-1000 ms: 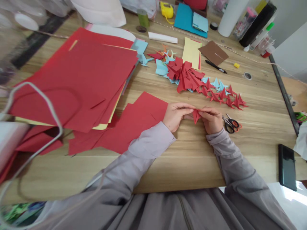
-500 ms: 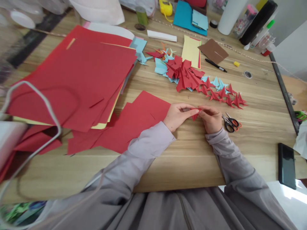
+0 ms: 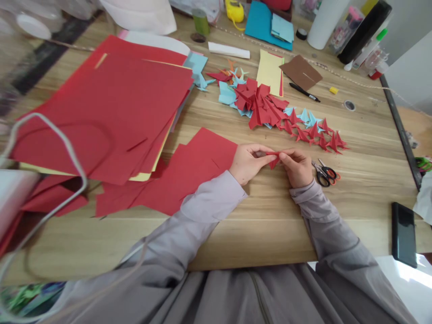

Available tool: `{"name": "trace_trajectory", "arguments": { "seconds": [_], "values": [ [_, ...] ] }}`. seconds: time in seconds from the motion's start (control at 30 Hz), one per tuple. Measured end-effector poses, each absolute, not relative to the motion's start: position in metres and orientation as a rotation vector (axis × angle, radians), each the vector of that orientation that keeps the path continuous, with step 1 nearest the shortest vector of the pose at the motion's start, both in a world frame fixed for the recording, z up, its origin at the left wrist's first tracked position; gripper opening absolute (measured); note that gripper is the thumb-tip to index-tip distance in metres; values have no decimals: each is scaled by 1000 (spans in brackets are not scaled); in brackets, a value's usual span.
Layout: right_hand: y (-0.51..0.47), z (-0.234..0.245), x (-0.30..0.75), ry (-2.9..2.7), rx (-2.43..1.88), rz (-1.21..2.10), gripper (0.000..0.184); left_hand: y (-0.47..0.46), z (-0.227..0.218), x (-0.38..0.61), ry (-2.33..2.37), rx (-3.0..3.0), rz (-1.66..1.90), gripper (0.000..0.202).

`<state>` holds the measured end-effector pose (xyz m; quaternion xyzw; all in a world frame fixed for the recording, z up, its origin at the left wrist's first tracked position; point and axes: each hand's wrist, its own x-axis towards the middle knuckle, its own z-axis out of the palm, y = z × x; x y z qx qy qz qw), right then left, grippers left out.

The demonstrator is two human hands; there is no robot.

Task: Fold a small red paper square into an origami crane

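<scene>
folded red paper (image 3: 273, 163) | left hand (image 3: 248, 163), right hand (image 3: 297, 168): fingertips pinching it | likely light, crisp, tearable; hold far edge

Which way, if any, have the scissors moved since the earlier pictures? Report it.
No: judged against the table's dark edge, the scissors have kept their place.

Two arms in long grey sleeves (image 3: 209, 202) come up from the bottom of the frame. The left arm (image 3: 175, 234) leans up and right. The right arm (image 3: 330, 229) leans up and left. The left hand (image 3: 248, 163) is just right of the middle, and the right hand (image 3: 297, 167) is near it, farther right. Both hands pinch, thumb tips (image 3: 284, 158) close together.
</scene>
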<state>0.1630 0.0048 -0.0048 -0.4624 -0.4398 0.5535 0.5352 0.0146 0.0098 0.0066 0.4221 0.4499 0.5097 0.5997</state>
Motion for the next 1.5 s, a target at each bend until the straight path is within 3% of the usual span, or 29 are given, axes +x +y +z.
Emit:
{"name": "trace_trajectory", "arguments": {
  "seconds": [0.9, 1.5],
  "values": [
    [5, -8, 164, -1150, -1115, 1288, 20, 8, 11, 13, 1052, 1093, 1109, 27],
    [5, 8, 159, -907, -1092, 1455, 36, 8, 9, 14, 824, 847, 1031, 33]
  ]
}}
